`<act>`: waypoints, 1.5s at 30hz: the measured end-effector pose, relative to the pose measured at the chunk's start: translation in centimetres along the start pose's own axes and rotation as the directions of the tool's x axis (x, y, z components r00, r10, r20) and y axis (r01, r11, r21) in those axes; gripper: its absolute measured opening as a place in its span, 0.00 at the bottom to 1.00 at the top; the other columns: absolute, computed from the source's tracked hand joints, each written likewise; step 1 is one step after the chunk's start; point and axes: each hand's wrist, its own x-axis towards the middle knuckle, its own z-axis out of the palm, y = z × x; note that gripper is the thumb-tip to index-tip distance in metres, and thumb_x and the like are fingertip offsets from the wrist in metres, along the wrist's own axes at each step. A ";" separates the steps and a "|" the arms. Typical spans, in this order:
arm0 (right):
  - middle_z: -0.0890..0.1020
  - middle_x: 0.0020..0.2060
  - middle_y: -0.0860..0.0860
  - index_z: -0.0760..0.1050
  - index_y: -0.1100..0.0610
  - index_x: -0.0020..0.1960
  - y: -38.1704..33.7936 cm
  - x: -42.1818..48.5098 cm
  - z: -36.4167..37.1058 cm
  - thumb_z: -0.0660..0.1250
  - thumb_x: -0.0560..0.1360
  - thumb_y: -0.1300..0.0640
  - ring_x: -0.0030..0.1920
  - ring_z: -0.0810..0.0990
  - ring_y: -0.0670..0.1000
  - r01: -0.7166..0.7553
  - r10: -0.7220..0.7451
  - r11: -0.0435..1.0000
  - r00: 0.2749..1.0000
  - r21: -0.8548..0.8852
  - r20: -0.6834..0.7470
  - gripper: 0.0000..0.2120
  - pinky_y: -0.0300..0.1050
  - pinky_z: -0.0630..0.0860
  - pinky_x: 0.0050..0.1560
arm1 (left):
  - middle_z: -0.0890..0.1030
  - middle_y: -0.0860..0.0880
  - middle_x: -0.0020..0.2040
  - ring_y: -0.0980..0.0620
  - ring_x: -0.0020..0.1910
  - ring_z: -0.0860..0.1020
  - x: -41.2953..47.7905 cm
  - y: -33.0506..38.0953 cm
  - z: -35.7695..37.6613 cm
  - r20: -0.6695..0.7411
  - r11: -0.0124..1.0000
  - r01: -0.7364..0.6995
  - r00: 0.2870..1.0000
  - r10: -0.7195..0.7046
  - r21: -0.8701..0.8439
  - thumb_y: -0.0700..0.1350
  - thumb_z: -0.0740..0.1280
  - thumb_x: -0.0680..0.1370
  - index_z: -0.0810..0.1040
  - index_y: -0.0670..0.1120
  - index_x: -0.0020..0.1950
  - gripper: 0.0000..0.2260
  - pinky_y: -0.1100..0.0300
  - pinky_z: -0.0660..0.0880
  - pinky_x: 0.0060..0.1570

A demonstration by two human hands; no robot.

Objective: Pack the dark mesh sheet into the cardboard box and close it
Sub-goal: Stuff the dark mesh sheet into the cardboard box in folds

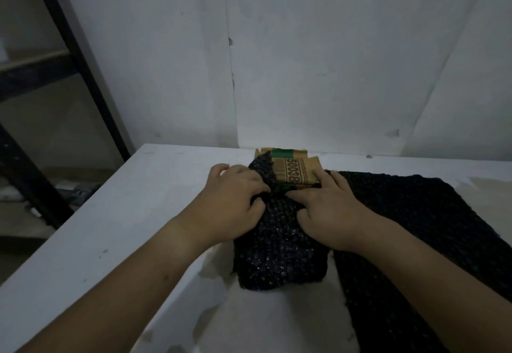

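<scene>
A small cardboard box with a green stripe and a printed barcode sits near the back of the white table. A dark mesh sheet is bunched over the box's near side and left corner, hiding most of it. My left hand grips the bunched mesh at the box's left, fingers curled into it. My right hand presses on the mesh and the box's front edge, fingers fairly straight.
A second, larger spread of dark mesh lies flat on the table to the right, reaching the near right corner. A white wall stands just behind the box. Dark metal shelving is beyond the table's left edge.
</scene>
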 end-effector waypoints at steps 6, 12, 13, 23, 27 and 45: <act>0.77 0.65 0.50 0.73 0.47 0.67 -0.7 -1.5 0.1 0.54 0.76 0.51 0.75 0.54 0.55 0.009 -0.007 1.000 0.977 0.011 -0.213 0.21 0.50 0.44 0.73 | 0.78 0.52 0.57 0.48 0.71 0.63 1.6 1.0 0.4 0.323 0.989 0.061 0.941 -0.103 0.137 0.47 0.54 0.78 0.81 0.50 0.49 0.15 0.45 0.46 0.73; 0.80 0.59 0.46 0.76 0.49 0.64 -1.5 -2.3 0.1 0.52 0.73 0.48 0.70 0.64 0.55 -0.083 0.041 0.989 0.947 -0.120 -0.319 0.24 0.49 0.55 0.69 | 0.79 0.49 0.58 0.46 0.72 0.64 1.8 1.8 -0.5 0.304 0.991 0.052 0.948 -0.089 0.127 0.46 0.58 0.78 0.79 0.48 0.49 0.10 0.39 0.41 0.75; 0.80 0.60 0.46 0.76 0.49 0.65 -1.5 -2.2 0.1 0.50 0.73 0.47 0.71 0.63 0.56 -0.084 0.042 0.988 0.953 -0.127 -0.300 0.25 0.50 0.55 0.69 | 0.79 0.51 0.56 0.47 0.69 0.66 1.4 2.0 -0.5 0.192 0.992 0.027 0.980 -0.051 0.123 0.45 0.59 0.77 0.78 0.49 0.49 0.09 0.39 0.45 0.75; 0.80 0.59 0.48 0.75 0.51 0.65 -1.8 -2.2 0.1 0.47 0.74 0.47 0.69 0.65 0.57 -0.087 0.037 0.976 0.969 -0.200 -0.244 0.27 0.51 0.57 0.68 | 0.66 0.49 0.70 0.48 0.73 0.59 -0.1 2.3 1.0 0.045 0.969 0.011 0.999 -0.023 0.248 0.51 0.55 0.78 0.80 0.49 0.54 0.16 0.34 0.41 0.75; 0.78 0.46 0.52 0.77 0.55 0.50 -2.1 -2.7 0.1 0.53 0.71 0.51 0.53 0.74 0.57 -0.126 0.038 0.973 0.913 -0.192 -0.406 0.17 0.53 0.67 0.54 | 0.70 0.51 0.63 0.47 0.74 0.59 0.0 2.4 1.2 0.093 0.968 0.020 0.995 -0.044 0.248 0.51 0.53 0.78 0.80 0.48 0.53 0.17 0.31 0.37 0.73; 0.60 0.77 0.52 0.65 0.43 0.73 -1.5 2.0 -2.5 0.52 0.72 0.46 0.77 0.41 0.58 -0.107 0.201 0.953 0.922 -0.283 0.330 0.29 0.62 0.28 0.70 | 0.73 0.49 0.37 0.46 0.41 0.75 2.1 2.1 1.1 0.263 0.991 0.128 0.956 -0.133 0.040 0.52 0.58 0.78 0.72 0.48 0.36 0.13 0.56 0.69 0.39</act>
